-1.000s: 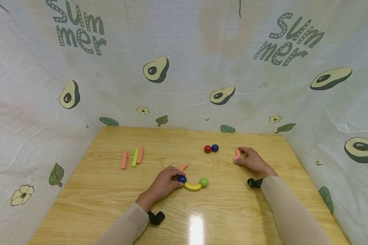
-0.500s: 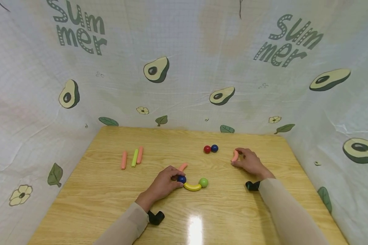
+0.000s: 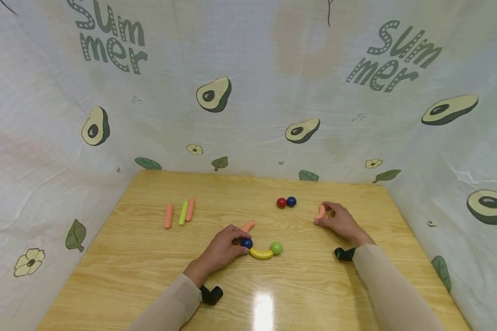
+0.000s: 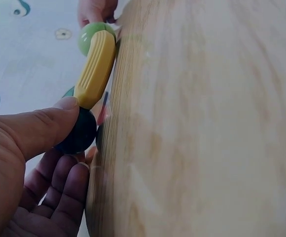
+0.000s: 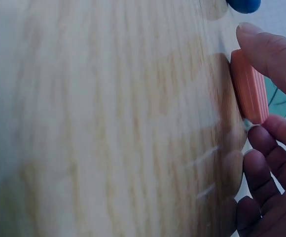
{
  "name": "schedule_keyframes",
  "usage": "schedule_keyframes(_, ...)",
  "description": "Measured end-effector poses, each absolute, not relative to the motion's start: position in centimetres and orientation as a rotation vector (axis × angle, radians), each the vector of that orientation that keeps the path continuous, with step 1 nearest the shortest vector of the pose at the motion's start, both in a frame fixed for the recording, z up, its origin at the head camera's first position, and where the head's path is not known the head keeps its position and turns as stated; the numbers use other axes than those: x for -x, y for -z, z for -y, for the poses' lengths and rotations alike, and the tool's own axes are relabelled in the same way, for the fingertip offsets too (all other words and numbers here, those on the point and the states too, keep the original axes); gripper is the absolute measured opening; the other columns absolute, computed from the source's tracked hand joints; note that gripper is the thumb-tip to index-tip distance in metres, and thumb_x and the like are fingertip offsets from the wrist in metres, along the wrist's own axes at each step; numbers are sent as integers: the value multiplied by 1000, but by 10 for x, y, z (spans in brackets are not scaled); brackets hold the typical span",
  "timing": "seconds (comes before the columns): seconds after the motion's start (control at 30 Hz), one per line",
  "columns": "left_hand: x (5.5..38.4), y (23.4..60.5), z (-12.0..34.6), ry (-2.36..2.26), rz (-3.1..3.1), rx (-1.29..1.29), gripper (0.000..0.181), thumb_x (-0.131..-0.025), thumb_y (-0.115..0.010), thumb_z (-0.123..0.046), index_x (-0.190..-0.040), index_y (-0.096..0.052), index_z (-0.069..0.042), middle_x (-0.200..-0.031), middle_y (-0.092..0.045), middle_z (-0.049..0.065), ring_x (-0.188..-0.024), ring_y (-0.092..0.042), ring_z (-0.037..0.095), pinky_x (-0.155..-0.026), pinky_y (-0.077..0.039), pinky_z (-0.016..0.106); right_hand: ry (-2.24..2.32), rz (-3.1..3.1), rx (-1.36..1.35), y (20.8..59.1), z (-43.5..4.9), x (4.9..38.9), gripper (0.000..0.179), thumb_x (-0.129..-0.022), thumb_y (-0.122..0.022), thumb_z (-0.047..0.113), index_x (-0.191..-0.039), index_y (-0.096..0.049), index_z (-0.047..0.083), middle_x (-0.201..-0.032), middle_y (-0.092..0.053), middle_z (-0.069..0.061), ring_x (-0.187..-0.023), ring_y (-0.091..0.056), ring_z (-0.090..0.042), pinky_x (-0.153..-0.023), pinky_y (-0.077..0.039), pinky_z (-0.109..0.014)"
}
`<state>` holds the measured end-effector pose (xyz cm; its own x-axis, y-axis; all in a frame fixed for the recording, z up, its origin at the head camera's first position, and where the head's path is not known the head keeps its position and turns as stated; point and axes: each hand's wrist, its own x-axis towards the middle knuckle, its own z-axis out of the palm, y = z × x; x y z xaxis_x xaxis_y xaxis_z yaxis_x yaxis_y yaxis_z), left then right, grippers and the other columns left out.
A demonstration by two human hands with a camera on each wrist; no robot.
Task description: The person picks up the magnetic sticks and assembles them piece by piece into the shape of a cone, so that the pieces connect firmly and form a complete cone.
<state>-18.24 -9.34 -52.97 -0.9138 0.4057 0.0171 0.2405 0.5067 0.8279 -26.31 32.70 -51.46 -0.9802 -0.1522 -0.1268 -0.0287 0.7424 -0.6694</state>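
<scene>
Near the middle of the table, my left hand pinches a dark blue ball between thumb and fingers. From that ball a curved yellow stick runs to a light green ball, their ends meeting in the head view. A curved coral stick reaches away from the blue ball on its far side. Farther right, my right hand holds another curved coral piece by thumb and fingertips, close to the table surface. In the right wrist view its ribbed side shows.
A red ball and a second blue ball sit side by side towards the back. On the left lie a coral stick, a lime stick and another coral stick. A printed cloth hangs around the table's back and sides.
My right hand has shifted slightly nearer with the curved coral piece, which now leans a little differently. The left hand stays on the dark blue ball; the head view has moved slightly.
</scene>
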Motion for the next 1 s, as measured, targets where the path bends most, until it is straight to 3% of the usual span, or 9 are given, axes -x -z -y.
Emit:
schedule_keyframes(0.6,181,528,93,-1336,-2586,-565,32,-96,-80,-23,-128,-75,-20,-111,-59,-9,-100,-58,9,-91,-51,28,1066,-2799,142,519,-328,259,87,-97,-76,48,-158,-40,-3,-159,-41,-31,-138,-47,-50,-113,-41,-64)
schedule_keyframes(1.0,181,528,92,-1351,-2583,-565,33,-97,-79,-22,-129,-75,-20,-110,-59,-8,-101,-60,9,-91,-52,28,1212,-2767,121,521,-312,243,84,-97,-77,39,-158,-37,-3,-143,-56,-24,-125,-57,-36,-103,-47,-48)
